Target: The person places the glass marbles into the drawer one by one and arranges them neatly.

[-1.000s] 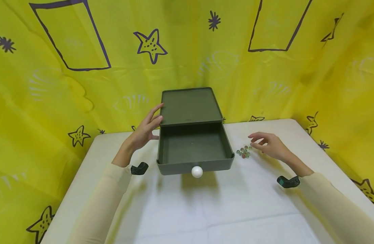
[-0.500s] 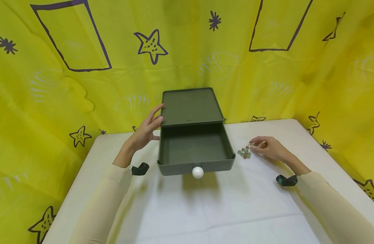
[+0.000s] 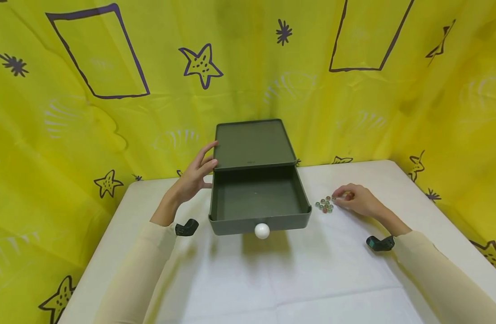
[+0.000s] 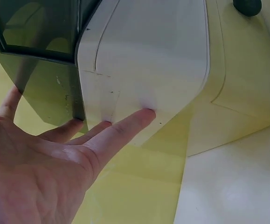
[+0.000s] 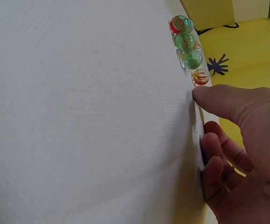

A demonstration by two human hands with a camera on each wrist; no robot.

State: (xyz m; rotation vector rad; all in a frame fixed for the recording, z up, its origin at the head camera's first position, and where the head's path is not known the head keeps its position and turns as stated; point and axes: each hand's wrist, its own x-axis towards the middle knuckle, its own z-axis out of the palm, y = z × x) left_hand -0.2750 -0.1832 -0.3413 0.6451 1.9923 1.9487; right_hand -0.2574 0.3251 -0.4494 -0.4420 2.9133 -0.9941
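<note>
A dark green box (image 3: 253, 141) stands at the back of the table, its drawer (image 3: 256, 198) pulled out and nothing inside. The drawer front carries a white round knob (image 3: 261, 231). My left hand (image 3: 189, 182) lies against the box's left side with fingers spread; in the left wrist view several fingertips touch the side wall. Right of the drawer, several glass marbles (image 3: 325, 210) sit in a loose cluster. At the cluster's right edge my right hand (image 3: 359, 200) pinches a marble (image 3: 334, 198) between thumb and index finger, the other fingers curled under the palm.
A white cloth (image 3: 328, 270) covers the table. Behind and on both sides hangs a yellow curtain (image 3: 248, 96) with drawn stars, close to the box's back. Each forearm has a dark wrist device (image 3: 380, 243).
My right hand has lowered to the marbles, and its thumb and index finger have closed around the rightmost one. The left hand stays against the box.
</note>
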